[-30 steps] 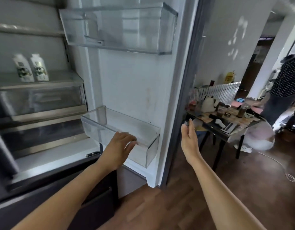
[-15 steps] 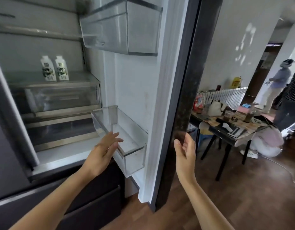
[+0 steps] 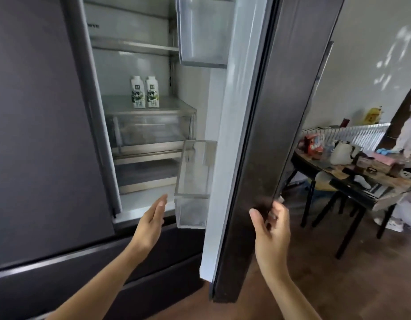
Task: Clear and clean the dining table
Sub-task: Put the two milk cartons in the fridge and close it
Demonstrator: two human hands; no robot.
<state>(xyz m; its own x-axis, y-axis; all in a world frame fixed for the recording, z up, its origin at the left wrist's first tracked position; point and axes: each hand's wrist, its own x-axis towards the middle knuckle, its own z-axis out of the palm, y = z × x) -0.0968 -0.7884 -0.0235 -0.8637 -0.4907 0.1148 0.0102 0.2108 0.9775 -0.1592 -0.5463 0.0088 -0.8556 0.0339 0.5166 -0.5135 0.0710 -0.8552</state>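
Fridge shelf (image 3: 176,106): two cartons (image 3: 138,93) upright, side by side, towards the back.
Table (image 3: 352,188): dark top, crowded. A white bag (image 3: 342,154), a red pack (image 3: 312,146) and a pink box (image 3: 384,158) lie among small items too blurred to tell.
Floor (image 3: 338,285): brown wood. The table's black legs stand on it.

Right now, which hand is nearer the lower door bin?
Left. The left hand is open just left of the lower door bin, apparently not touching; the right hand grips the fridge door at its outer edge, farther right.
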